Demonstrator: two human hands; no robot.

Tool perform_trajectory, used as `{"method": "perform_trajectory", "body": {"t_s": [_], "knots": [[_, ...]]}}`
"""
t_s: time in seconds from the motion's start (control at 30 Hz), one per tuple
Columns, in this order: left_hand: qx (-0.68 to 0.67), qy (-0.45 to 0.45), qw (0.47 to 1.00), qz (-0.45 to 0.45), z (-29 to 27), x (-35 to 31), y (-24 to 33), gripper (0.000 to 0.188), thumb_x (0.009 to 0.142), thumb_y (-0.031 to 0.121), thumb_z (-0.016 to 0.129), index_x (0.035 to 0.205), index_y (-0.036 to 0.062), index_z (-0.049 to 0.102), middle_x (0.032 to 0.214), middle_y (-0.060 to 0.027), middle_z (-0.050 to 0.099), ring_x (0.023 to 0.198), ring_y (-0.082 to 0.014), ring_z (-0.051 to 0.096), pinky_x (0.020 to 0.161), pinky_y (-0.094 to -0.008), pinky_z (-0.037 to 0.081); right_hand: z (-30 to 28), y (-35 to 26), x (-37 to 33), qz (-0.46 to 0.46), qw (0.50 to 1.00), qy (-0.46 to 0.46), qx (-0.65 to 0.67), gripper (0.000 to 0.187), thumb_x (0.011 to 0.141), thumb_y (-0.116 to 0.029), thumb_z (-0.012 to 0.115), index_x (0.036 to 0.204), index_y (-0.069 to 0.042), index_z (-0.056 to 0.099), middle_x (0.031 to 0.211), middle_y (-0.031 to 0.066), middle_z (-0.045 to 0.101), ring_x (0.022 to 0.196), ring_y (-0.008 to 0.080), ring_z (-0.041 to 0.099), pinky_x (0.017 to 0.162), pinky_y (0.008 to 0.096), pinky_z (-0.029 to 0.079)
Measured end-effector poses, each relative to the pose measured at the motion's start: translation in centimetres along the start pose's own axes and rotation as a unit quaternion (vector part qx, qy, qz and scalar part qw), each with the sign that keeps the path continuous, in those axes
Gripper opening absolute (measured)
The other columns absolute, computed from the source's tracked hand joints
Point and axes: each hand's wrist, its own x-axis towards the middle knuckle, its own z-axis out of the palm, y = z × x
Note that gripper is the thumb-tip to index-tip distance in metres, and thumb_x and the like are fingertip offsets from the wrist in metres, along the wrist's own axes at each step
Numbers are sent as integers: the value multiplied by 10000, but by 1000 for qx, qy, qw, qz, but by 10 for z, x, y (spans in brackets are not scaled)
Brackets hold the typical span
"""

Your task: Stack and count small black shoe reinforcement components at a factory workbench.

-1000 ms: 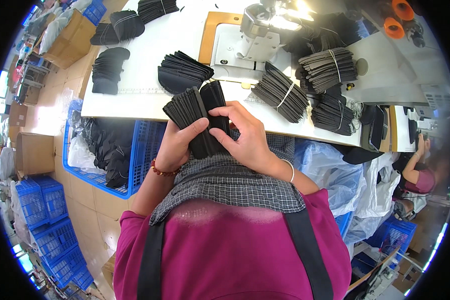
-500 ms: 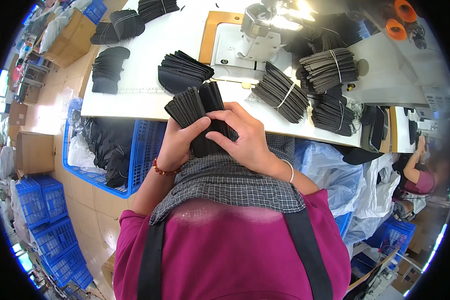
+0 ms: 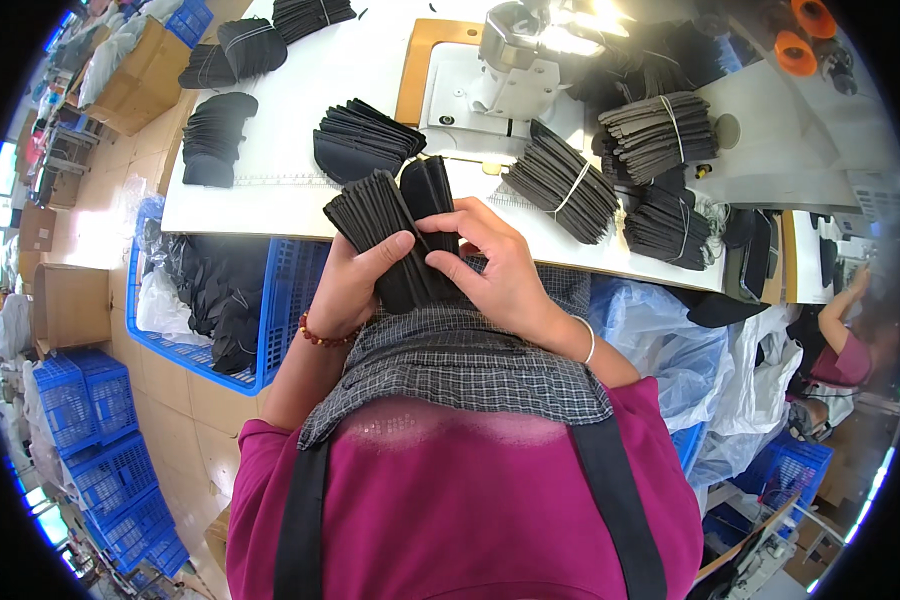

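Comparing with a second before, little had shifted: you kept the stack of black fabric pieces [image 3: 395,235] at the frame's centre, your left hand [image 3: 355,285] closed around it, thumb on top. Your right hand [image 3: 500,265] gripped its right side, fingers working between pieces, so sorting looked ongoing. The stack's long axis ran from lower right up toward the upper left, over the white table [image 3: 270,190].

Stack of fabric pieces [image 3: 395,240] held between left hand [image 3: 355,285] and right hand [image 3: 500,270], at near edge of desk [image 3: 280,140]. Sewing machine [image 3: 515,70] behind; tied bundle [image 3: 565,185] right; crate [image 3: 280,300] left, below desk.
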Motion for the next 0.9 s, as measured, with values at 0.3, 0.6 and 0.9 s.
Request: {"method": "perform_trajectory", "body": {"t_s": [0.3, 0.6, 0.9], "knots": [[45, -8, 999, 24, 2, 6, -2, 331, 913, 29, 716, 1223, -19, 611, 1117, -80, 687, 973, -149, 668, 840, -295, 560, 6, 8, -1, -85, 992, 32, -93, 317, 849, -16, 716, 1154, -80, 653, 1107, 120, 627, 793, 261, 680, 673, 333, 567], [-2, 11, 1000, -7, 8, 3, 4, 292, 923, 50, 714, 1190, -24, 624, 1096, -71, 692, 954, -145, 669, 836, -291, 560, -1, 11, 4, -96, 994, 21, -55, 300, 844, -62, 735, 1133, -85, 658, 1101, 107, 634, 823, 270, 680, 696, 351, 559], [45, -1, 999, 28, 5, 5, -2, 302, 923, 44, 712, 1202, -18, 614, 1095, -71, 688, 962, -143, 667, 835, -297, 563, 4, 7, -1, -91, 991, 34, -88, 298, 804, -142, 800, 1068, -100, 667, 1138, 89, 620, 827, 264, 676, 700, 336, 547]]}}
